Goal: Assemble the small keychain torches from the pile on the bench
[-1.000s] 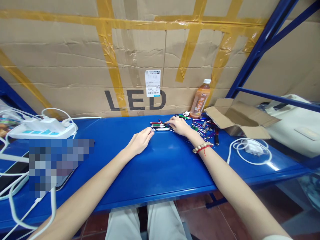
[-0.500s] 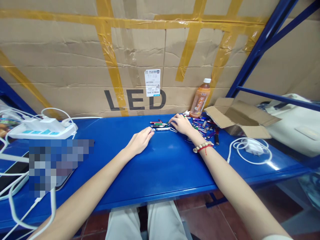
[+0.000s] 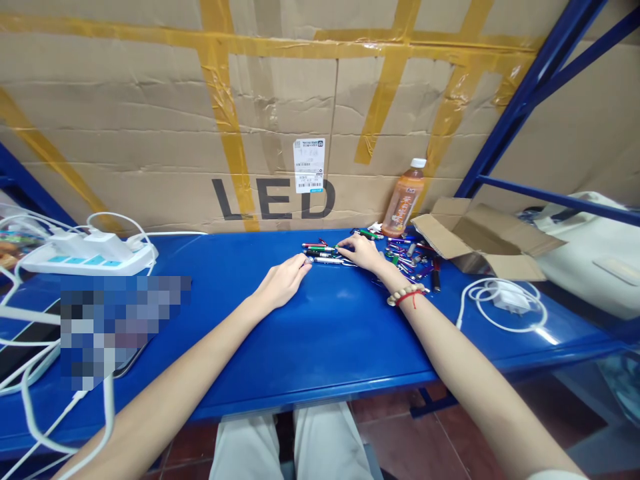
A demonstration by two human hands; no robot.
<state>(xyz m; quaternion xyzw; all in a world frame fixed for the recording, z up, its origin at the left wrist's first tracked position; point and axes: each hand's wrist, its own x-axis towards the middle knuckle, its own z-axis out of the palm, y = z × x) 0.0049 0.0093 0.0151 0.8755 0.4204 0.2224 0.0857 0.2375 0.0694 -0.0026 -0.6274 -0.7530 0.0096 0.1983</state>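
Several slim, shiny metal pen-like sticks lie side by side on the blue table, among them a silver one [image 3: 327, 260] and a green one [image 3: 320, 249]. My left hand [image 3: 283, 281] rests at the left end of the row, fingers closed, fingertips at the silver stick's end; what they hold is hidden. My right hand [image 3: 364, 253] reaches over the row's right end, thumb and forefinger pinching the tip of the green stick. Beside and behind that hand spreads a loose pile of similar coloured sticks [image 3: 413, 260] with metal clips.
An orange drink bottle [image 3: 403, 200] stands behind the pile. To its right are an open carton [image 3: 440, 237], a coiled white cable with charger [image 3: 510, 297] and a pale bag [image 3: 595, 260]. A power strip [image 3: 95, 260] and cables lie left. A large cardboard box [image 3: 165, 133] forms the back.
My right fingers have shifted slightly onto the green stick's end. The left hand stays at the row's left end. The whole view has moved a little.
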